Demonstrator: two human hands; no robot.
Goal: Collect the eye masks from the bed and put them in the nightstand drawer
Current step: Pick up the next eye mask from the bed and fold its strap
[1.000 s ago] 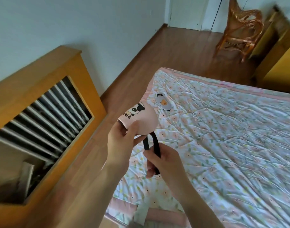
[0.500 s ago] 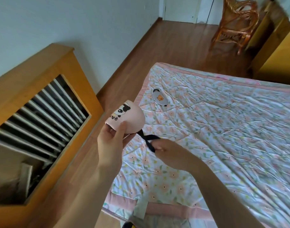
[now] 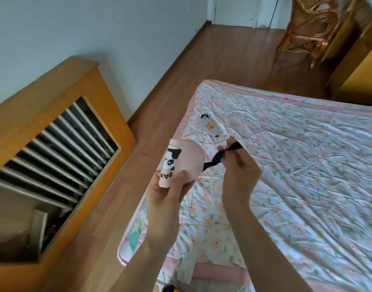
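Note:
A folded pink eye mask (image 3: 188, 160) with a panda print is held above the bed's left edge by my left hand (image 3: 168, 193), thumb on its front. Its black strap (image 3: 222, 157) runs twisted to the right, where my right hand (image 3: 238, 171) pinches it between fingers and thumb. A second eye mask (image 3: 210, 127), grey with an orange figure and a dark strap, lies flat on the floral quilt (image 3: 296, 175) near the far left corner of the bed. No nightstand drawer is in view.
A wooden radiator cover (image 3: 54, 148) with slats stands along the left wall, with a strip of wood floor (image 3: 223, 60) between it and the bed. A rattan chair (image 3: 307, 28) and yellow furniture (image 3: 362, 68) stand at the far right.
My right hand has lifted and pulled the black strap out to the right and upward, stretching it twisted. The pink mask has turned in my left hand, panda print now facing me.

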